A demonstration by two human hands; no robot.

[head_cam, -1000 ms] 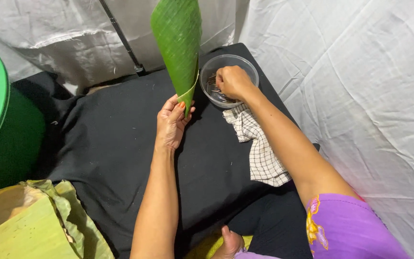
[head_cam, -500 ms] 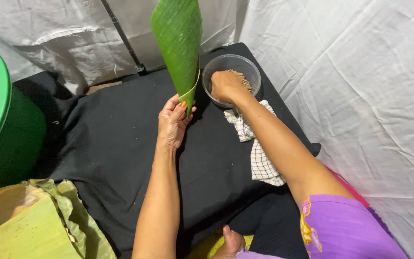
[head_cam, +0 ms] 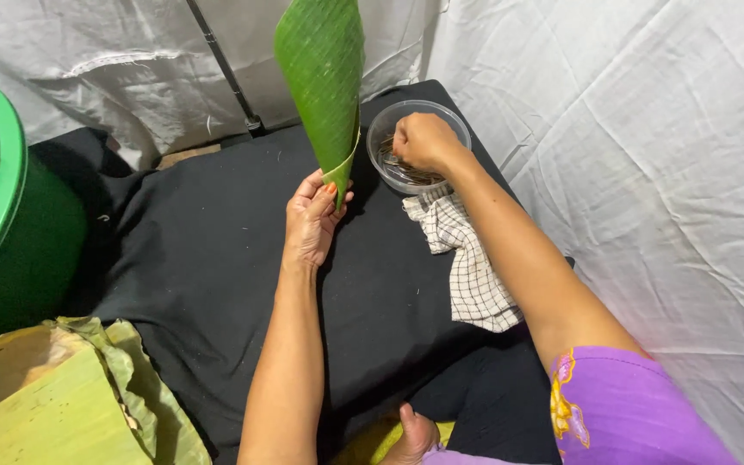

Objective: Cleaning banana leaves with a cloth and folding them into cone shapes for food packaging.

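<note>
So the left hand (head_cam: pixel 310 217) is pinching the pointed bottom of a rolled green leaf cone (head_cam: pixel 325 82), holding it upright over the black cloth (head_cam: pixel 191 275). The right hand (head_cam: pixel 422 140) is down in the clear round bowl (head_cam: pixel 387 129), fingers curled around some thin sticks (head_cam: pixel 406 172). A checkered towel (head_cam: pixel 467 267) lies just beside the bowl.

Leaf cone (head_cam: pixel 325 77) stands left of bowl (head_cam: pixel 389 129); checked cloth (head_cam: pixel 467 258) lies before bowl.
</note>
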